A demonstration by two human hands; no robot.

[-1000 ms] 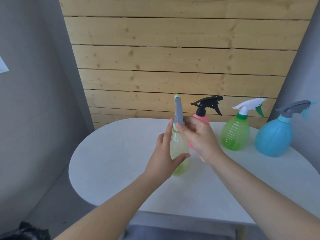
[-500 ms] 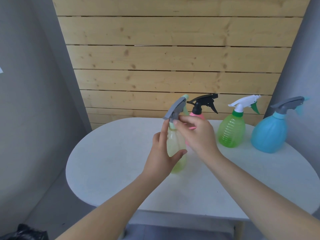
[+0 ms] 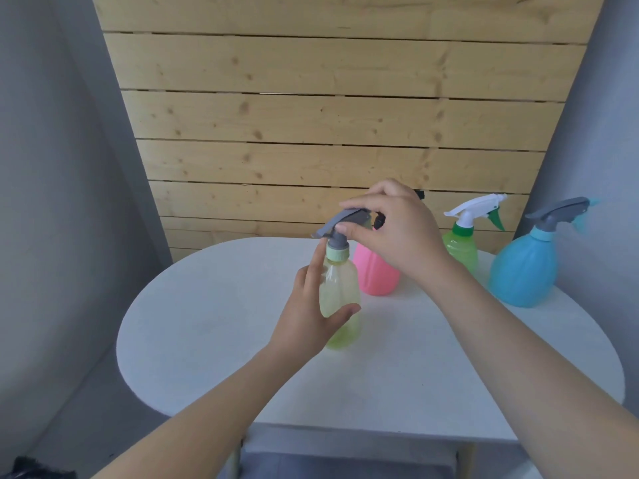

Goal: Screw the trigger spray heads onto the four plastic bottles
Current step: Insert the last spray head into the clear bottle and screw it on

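While left hand (image 3: pixel 311 316) wraps the upright yellow bottle (image 3: pixel 340 299), right hand (image 3: pixel 394 229) pinches its grey spray head (image 3: pixel 342 224), long axis approx. horizontal, rear end pointing left.

Your two arms enter from the lower edge, and both are bare from the frame's border to the fingertips; no sleeve, cuff or glove covers either forearm. Your left hand (image 3: pixel 313 316) shows no ring, watch or band at the wrist behind it. Your right hand (image 3: pixel 397 229) is likewise unadorned, with nothing worn on the wrist just behind it. The nails visible on your right thumb and left thumb are short and carry no evident polish. No clothing appears anywhere along either arm.
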